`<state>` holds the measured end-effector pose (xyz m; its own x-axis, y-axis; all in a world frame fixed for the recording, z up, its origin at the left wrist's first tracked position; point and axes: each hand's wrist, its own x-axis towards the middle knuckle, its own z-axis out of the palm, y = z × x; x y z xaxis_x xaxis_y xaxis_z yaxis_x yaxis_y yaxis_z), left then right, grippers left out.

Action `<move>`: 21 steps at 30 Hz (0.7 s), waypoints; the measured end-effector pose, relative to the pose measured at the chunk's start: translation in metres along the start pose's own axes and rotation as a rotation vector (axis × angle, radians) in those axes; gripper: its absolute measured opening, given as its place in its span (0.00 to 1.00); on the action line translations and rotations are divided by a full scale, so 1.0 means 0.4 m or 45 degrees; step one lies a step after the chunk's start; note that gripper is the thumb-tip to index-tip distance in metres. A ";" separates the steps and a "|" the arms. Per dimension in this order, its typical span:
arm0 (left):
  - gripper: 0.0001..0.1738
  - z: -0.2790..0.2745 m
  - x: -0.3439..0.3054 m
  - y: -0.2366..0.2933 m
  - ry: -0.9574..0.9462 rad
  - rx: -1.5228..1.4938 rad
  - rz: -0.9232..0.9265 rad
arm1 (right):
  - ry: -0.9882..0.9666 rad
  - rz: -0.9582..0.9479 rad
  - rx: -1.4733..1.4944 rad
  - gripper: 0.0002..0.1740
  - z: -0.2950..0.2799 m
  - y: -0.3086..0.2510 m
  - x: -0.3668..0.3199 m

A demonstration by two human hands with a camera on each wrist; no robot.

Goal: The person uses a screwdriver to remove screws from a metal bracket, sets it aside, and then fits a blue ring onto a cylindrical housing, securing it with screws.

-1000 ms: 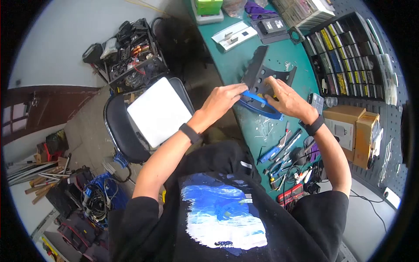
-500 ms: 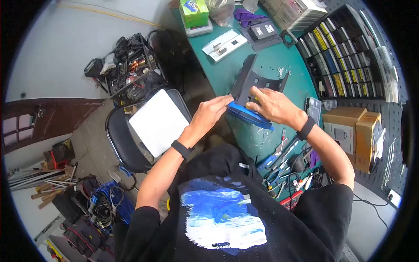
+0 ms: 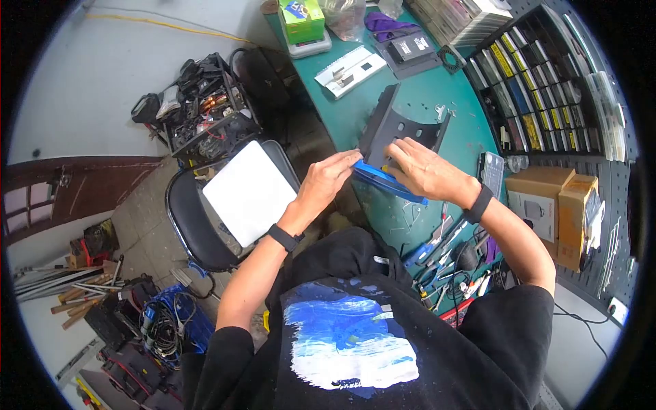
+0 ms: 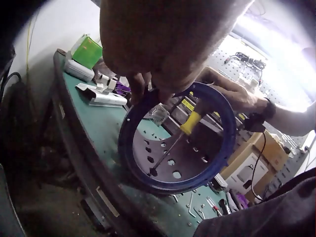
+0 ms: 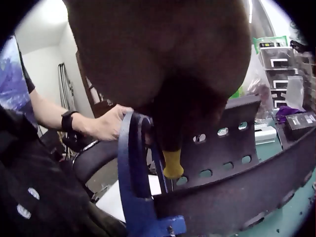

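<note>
Clearly, a long green tabletop (image 3: 427, 89) fills the middle of this workshop, with a tiled floor at its left and a grey pegboard wall (image 3: 608, 205) at its right. Near the person lies a pile of mixed hand tools (image 3: 444, 246). Farther up are a white slotted metal bracket (image 3: 352, 72) and a bright green box (image 3: 301, 24), which sits on a pale flat case (image 3: 311, 49). On a black padded chair (image 3: 186, 205) lies a white rectangular panel (image 3: 249, 191).

As for containers, a black storage rack (image 3: 593, 113) has many small compartments with yellow and white labels; their contents are too small to tell. Below it stand two brown cardboard boxes (image 3: 536, 178) side by side. Left of the table, a black crate (image 3: 236, 123) is heaped with dark parts and some wire.

The dark grey sheet with oval holes (image 3: 383, 126) and the blue ring (image 3: 389, 184) are above the table's near edge. The left hand (image 3: 328, 179) pinches the ring's rim. The right hand (image 3: 424, 171) is closed around the yellow-handled screwdriver (image 4: 190, 123); I cannot tell what its tip touches.
</note>
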<state>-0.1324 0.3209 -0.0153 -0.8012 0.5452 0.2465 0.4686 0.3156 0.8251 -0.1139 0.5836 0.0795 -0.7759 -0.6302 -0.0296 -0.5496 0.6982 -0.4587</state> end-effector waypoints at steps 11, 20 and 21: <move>0.10 0.005 -0.080 0.015 0.276 0.251 0.169 | -0.017 0.129 -0.089 0.16 0.011 0.004 -0.006; 0.18 0.193 -0.089 -0.093 -0.365 0.365 0.184 | 0.129 0.226 -0.238 0.18 0.023 0.003 -0.003; 0.16 0.226 -0.085 -0.108 -0.146 0.360 0.191 | 0.145 0.225 -0.255 0.20 0.035 0.003 -0.003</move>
<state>-0.0916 0.3588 -0.1053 -0.6760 0.6807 0.2821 0.6755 0.4197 0.6062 -0.1091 0.5805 0.0668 -0.8888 -0.4582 0.0119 -0.4440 0.8542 -0.2708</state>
